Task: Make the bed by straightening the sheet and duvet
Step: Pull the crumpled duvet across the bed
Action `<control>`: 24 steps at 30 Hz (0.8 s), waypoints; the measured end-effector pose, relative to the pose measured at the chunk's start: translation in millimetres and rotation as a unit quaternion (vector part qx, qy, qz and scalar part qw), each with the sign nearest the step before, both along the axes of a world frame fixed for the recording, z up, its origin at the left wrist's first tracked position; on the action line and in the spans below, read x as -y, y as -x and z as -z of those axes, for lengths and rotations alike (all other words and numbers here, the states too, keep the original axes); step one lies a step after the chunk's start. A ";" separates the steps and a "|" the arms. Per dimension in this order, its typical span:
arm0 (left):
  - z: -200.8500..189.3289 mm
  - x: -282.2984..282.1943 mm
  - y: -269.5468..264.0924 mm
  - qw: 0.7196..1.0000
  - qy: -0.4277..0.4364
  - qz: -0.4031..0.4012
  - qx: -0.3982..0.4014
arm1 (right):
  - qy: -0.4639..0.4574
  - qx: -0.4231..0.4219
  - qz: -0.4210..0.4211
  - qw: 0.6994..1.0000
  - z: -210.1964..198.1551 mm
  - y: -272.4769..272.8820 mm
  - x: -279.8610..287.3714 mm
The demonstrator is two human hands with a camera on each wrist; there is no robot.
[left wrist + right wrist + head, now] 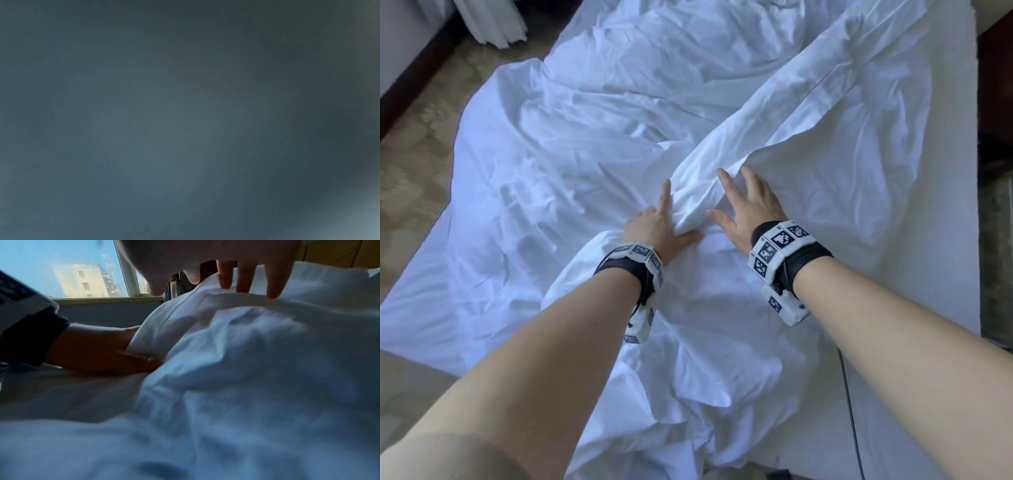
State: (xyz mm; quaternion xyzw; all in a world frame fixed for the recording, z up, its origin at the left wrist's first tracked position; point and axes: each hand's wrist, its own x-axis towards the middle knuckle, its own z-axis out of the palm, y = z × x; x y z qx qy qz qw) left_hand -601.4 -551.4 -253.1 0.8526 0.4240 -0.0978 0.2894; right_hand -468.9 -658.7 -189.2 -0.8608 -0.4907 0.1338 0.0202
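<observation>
Diagonally the duvet fold (774, 130) runs far-right from left hand (654, 229) and right hand (751, 205), both grips spread flat.

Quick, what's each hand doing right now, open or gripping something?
Left hand: open, index finger straight, thumb spread, straddling the bedding fold.
Right hand: open, fingers spread flat on that fold.

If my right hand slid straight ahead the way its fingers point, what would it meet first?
The raised hemmed fold of white bedding: the right hand lies flat, its fingertips touching that fold's edge, so it would probably push into it at once.
</observation>
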 end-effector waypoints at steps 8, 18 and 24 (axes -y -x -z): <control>-47.3 34.9 5.0 0.999 0.014 -0.001 0.052 | -0.018 0.025 0.004 1.000 -37.4 -12.5 47.5; -159.0 167.9 -11.6 0.992 -0.060 -0.029 0.107 | -0.122 0.039 -0.014 0.992 -125.6 -34.2 170.4; -207.8 296.1 -45.7 0.983 -0.065 -0.038 0.167 | -0.150 0.064 -0.005 0.987 -174.0 -64.9 303.4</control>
